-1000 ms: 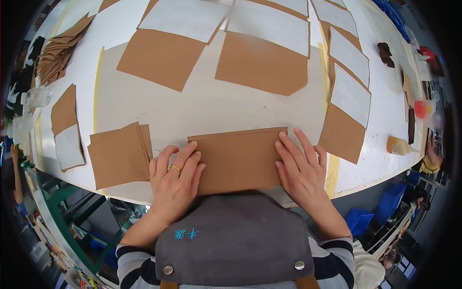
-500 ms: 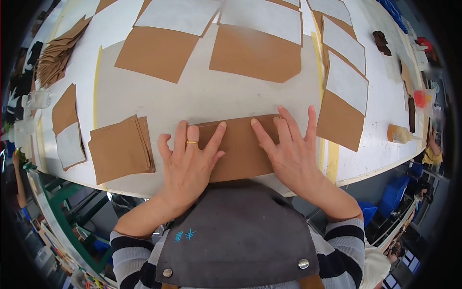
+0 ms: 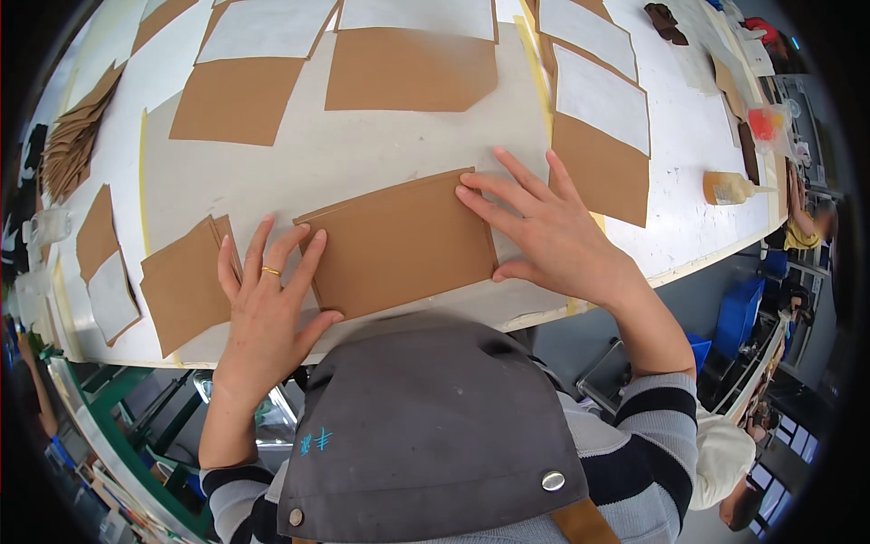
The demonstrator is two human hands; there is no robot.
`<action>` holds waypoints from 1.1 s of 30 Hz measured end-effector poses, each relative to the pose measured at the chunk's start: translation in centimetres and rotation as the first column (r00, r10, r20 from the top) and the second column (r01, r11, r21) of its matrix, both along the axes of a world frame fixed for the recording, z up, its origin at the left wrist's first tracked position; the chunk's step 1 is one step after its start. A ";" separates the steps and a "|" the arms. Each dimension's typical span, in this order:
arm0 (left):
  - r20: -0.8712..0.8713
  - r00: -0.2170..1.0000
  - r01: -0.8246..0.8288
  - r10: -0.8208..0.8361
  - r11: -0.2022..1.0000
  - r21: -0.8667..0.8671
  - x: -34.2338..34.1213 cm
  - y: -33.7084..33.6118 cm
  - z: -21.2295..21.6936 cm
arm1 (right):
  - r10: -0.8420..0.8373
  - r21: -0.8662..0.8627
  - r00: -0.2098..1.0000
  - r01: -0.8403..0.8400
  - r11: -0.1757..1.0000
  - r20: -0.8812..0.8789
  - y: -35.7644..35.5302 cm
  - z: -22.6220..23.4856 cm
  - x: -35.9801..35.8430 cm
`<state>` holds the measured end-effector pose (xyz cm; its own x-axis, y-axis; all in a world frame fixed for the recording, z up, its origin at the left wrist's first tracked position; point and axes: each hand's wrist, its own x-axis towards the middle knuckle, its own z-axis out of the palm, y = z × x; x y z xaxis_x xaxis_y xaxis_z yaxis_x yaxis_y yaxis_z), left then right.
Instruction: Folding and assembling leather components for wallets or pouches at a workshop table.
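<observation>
Brown folded paper piece under left hand and right hand, fingers spread flat.

A white counter carries a brown paper sheet lying flat under the fingers of both hands. More brown and white sheets lie beyond the fingers, and a brown stack sits just left of them.

The apron hides the table's near edge; right-side clutter is blurred.
</observation>
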<state>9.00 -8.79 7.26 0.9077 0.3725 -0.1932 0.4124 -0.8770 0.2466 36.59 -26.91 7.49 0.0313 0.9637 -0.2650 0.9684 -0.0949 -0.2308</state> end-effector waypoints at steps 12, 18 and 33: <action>-0.009 0.998 0.055 -0.055 0.998 0.025 -0.5 0.9 -0.3 | -0.044 -0.012 0.999 0.044 0.999 0.020 -0.2 -0.3 -0.5; -0.001 0.997 0.076 -0.076 0.995 0.064 -0.9 1.2 -0.8 | -0.077 -0.031 0.997 0.077 0.997 -0.004 -0.7 -0.7 -0.8; 0.266 0.908 0.343 -0.323 0.939 -0.030 7.4 -1.2 0.0 | -0.207 0.314 0.967 0.245 0.917 -0.148 -5.4 -2.6 -5.1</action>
<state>16.40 -10.02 7.26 0.9985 0.0332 0.0442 0.0143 -0.9274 0.3737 31.50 -32.36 4.94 0.2474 0.9676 0.0495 0.8969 -0.2095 -0.3894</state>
